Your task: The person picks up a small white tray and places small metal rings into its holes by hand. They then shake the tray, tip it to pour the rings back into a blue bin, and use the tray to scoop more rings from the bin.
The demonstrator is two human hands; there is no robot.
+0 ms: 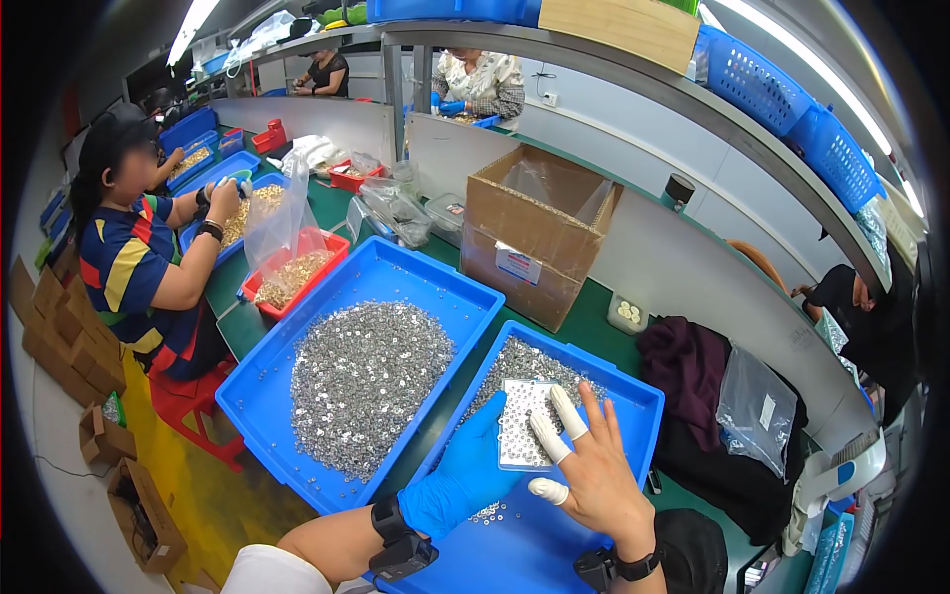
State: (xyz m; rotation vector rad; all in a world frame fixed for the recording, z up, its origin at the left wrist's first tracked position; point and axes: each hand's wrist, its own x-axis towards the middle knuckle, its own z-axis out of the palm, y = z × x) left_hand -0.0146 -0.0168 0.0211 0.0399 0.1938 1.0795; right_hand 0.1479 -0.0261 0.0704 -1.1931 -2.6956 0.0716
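My left hand (pixel 463 473), in a blue glove, grips a small flat white plate (pixel 517 436) with a clear rim by its left side. Dark dots or small metal pieces cover the plate in rows; which of the two I cannot tell. Over its right side my right hand (pixel 602 463) spreads its fingers, with white finger cots on the thumb and two fingers. Those two fingertips rest on or just above the plate. Below both hands is a blue tray (pixel 625 388) with small silver ring-shaped metal parts (pixel 524 358) heaped at its far end and a few loose ones nearer me.
Left stands a larger blue tray (pixel 435 275) with a big heap of similar parts. Behind are a cardboard box (pixel 524 267), a red bin (pixel 341 247) and a small container (pixel 627 313). Dark cloth (pixel 683 371) lies right. A co-worker (pixel 134 257) sits left; a shelf (pixel 633 74) crosses overhead.
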